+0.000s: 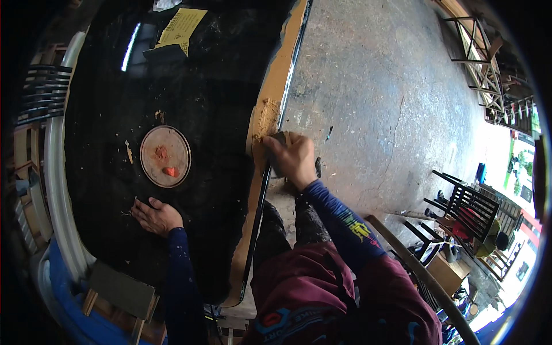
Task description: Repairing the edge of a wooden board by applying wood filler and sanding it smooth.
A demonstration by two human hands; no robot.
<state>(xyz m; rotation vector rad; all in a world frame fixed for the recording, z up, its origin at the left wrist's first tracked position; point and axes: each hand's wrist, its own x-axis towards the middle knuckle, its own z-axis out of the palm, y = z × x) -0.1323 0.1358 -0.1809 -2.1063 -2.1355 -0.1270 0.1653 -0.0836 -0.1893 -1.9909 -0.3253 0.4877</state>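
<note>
A large black glossy panel [213,103] lies before me, with a tan filler-like band [270,83] along its right edge. My right hand [294,159] is closed on a dark grey piece of sandpaper [280,138], mostly hidden by the fingers, against that edge. Loose tan dust [267,115] sits just beyond it. My left hand [157,217] lies on the black surface with its fingers extended, holding nothing. Just beyond it is a round pale lid [165,141] bearing an orange-red lump [171,171] and a reddish smear.
A torn yellow-backed sheet [183,27] with a dark underside lies on the panel's far part. Concrete floor [356,86] stretches to the right. A dark slatted chair [471,207] and another person [489,238] are at the far right. A wooden pole [422,276] slants beside my right arm.
</note>
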